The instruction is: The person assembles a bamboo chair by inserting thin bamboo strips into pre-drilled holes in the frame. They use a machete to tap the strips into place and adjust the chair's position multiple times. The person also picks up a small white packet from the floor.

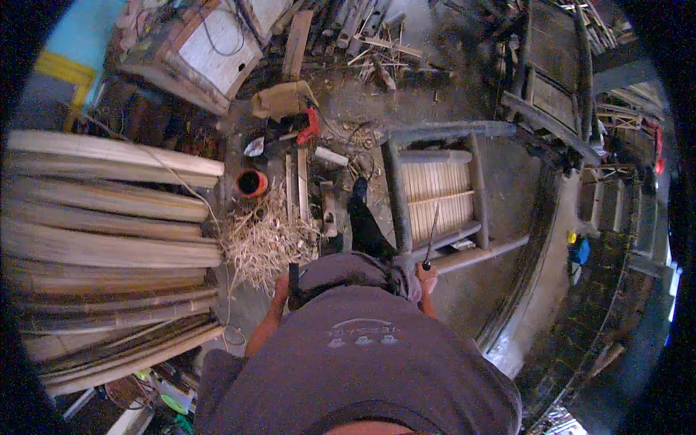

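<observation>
My right hand (pixel 428 280) is closed around the dark handle of a long, thin, pointed tool (pixel 433 235). Its blade points away from me, over the near end of a dark wooden frame (pixel 399 196) that has a panel of pale slats (pixel 435 192). I cannot tell whether the blade touches the frame. Beside my left thigh, my left hand (pixel 280 286) is closed on a dark, straight-sided object (pixel 293 277), whose kind I cannot make out. A heap of pale shavings (pixel 264 243) lies just beyond that hand.
Long curved pale slatted pieces (pixel 109 243) are stacked at left. A red-rimmed dark container (pixel 251 183), a red tool (pixel 309 126) and a cardboard piece (pixel 283 99) lie ahead. Another wooden frame (pixel 554 87) stands far right. A cord (pixel 167 167) crosses the stack.
</observation>
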Action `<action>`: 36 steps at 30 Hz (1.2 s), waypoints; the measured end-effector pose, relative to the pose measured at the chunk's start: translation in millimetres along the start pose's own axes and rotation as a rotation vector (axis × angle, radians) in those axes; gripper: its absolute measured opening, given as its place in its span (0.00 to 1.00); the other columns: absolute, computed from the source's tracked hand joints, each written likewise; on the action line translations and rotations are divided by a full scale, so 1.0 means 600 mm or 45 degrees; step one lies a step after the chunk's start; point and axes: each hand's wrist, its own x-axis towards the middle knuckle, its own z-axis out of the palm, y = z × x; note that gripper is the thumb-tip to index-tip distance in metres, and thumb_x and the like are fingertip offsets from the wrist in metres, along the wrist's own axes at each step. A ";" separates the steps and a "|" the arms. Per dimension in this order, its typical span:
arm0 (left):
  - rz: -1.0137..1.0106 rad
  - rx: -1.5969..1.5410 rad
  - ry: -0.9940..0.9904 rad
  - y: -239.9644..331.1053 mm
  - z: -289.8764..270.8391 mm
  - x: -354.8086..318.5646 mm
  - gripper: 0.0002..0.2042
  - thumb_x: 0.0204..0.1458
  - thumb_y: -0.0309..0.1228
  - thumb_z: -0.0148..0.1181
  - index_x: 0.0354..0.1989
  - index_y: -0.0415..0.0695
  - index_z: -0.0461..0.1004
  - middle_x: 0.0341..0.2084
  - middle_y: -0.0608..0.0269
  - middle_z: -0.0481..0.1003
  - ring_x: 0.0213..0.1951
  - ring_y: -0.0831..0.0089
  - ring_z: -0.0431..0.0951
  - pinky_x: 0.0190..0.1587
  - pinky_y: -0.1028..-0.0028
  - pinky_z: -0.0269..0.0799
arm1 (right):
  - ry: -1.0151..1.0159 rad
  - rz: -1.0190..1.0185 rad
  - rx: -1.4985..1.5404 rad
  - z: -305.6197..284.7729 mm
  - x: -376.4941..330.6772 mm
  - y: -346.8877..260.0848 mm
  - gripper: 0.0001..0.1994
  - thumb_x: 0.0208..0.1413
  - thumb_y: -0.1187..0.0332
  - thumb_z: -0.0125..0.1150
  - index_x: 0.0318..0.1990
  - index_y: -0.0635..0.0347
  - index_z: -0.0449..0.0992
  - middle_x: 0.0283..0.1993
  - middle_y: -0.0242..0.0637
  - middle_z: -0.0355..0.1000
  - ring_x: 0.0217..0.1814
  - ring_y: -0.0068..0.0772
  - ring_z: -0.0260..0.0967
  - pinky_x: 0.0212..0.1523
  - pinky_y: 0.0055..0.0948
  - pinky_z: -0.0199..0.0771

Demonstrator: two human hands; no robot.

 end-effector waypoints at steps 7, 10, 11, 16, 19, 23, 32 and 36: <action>-0.092 0.016 -0.020 0.118 -0.105 0.084 0.16 0.53 0.41 0.47 0.34 0.41 0.74 0.26 0.46 0.74 0.32 0.49 0.74 0.37 0.56 0.69 | -0.143 0.058 0.086 -0.019 0.144 -0.229 0.19 0.44 0.53 0.58 0.34 0.61 0.75 0.31 0.50 0.74 0.35 0.51 0.72 0.39 0.44 0.70; -0.064 0.028 0.002 0.175 -0.156 0.141 0.15 0.53 0.41 0.47 0.34 0.41 0.74 0.26 0.45 0.74 0.32 0.48 0.74 0.37 0.56 0.69 | -0.115 0.151 0.223 -0.041 0.208 -0.337 0.19 0.43 0.53 0.58 0.33 0.63 0.75 0.31 0.52 0.73 0.36 0.52 0.72 0.39 0.46 0.70; -0.036 0.072 -0.022 0.202 -0.179 0.178 0.15 0.53 0.41 0.47 0.34 0.41 0.74 0.26 0.45 0.74 0.32 0.48 0.74 0.37 0.55 0.69 | -0.091 0.226 0.204 -0.068 0.218 -0.364 0.19 0.43 0.54 0.58 0.33 0.63 0.75 0.31 0.52 0.73 0.36 0.52 0.72 0.39 0.47 0.70; -0.026 0.040 0.040 0.275 -0.256 0.263 0.15 0.53 0.40 0.47 0.34 0.41 0.73 0.27 0.45 0.74 0.33 0.47 0.74 0.37 0.55 0.70 | 0.011 0.170 0.299 -0.035 0.286 -0.436 0.18 0.43 0.55 0.58 0.32 0.64 0.76 0.29 0.53 0.73 0.35 0.54 0.72 0.38 0.48 0.69; -0.009 0.071 0.004 0.310 -0.291 0.321 0.15 0.53 0.40 0.47 0.34 0.41 0.73 0.27 0.44 0.74 0.33 0.46 0.74 0.37 0.55 0.70 | 0.018 0.218 0.289 -0.012 0.319 -0.457 0.16 0.44 0.56 0.57 0.30 0.62 0.74 0.29 0.50 0.74 0.34 0.52 0.73 0.36 0.47 0.70; -0.014 0.144 -0.067 0.326 -0.335 0.399 0.15 0.53 0.39 0.47 0.34 0.40 0.73 0.27 0.44 0.74 0.34 0.45 0.74 0.37 0.54 0.70 | 0.048 0.326 0.278 0.030 0.357 -0.507 0.16 0.44 0.55 0.58 0.30 0.60 0.74 0.29 0.47 0.74 0.34 0.52 0.73 0.36 0.47 0.71; 0.127 0.441 -0.277 0.375 -0.491 0.692 0.14 0.53 0.38 0.48 0.34 0.40 0.73 0.28 0.43 0.74 0.35 0.43 0.74 0.37 0.54 0.70 | 0.103 0.458 0.201 0.070 0.434 -0.642 0.18 0.45 0.54 0.59 0.34 0.62 0.75 0.33 0.49 0.75 0.37 0.51 0.72 0.38 0.44 0.70; 0.522 0.667 -0.304 0.436 -0.597 0.924 0.14 0.53 0.38 0.48 0.35 0.39 0.73 0.28 0.42 0.74 0.35 0.42 0.74 0.37 0.53 0.70 | -0.032 0.666 0.146 0.053 0.408 -0.750 0.18 0.44 0.54 0.59 0.35 0.61 0.75 0.34 0.48 0.75 0.37 0.51 0.72 0.39 0.43 0.70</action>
